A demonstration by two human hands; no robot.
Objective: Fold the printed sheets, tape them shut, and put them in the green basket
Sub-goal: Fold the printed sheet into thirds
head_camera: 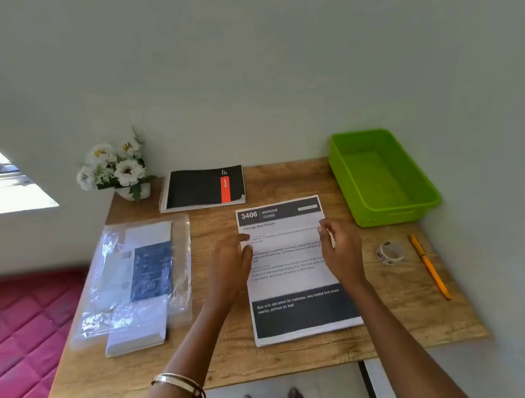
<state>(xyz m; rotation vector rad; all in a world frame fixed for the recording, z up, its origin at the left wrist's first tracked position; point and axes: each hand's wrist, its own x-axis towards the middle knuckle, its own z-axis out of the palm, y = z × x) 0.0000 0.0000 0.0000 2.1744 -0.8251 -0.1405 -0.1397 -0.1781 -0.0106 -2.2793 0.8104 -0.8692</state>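
- A white printed sheet (294,271) with dark grey header and footer bands lies flat and unfolded at the centre of the frame, on a wooden tabletop (222,351); more sheet edges show under its lower border, so it tops a thin stack.
- The left hand (231,264) sits at the sheet's left edge, fingers loosely extended, thumb lying on the paper; whether it pinches the edge or only rests there cannot be told.
- The right hand (341,249) sits at the sheet's right edge, fingers curled at the margin; a real grasp on the paper cannot be confirmed.
- A metal bangle (181,386) circles the left wrist at lower centre.
- A bright green plastic basket (411,210) stands at the upper right of the table, just beyond the sheet's top right corner, nothing visible inside.
- A small roll of patterned tape (389,252) lies right of the right hand, with a yellow pencil (429,265) just beside it, further right.
- A black spiral-bound notebook (203,187) with a red stripe lies above the sheet.
- A clear plastic sleeve (130,279) holding papers covers the table's left side.
- A pot of white artificial flowers (116,168) stands at the upper left corner of the table.
- A red quilted mattress (19,334) fills the lower left of the frame.
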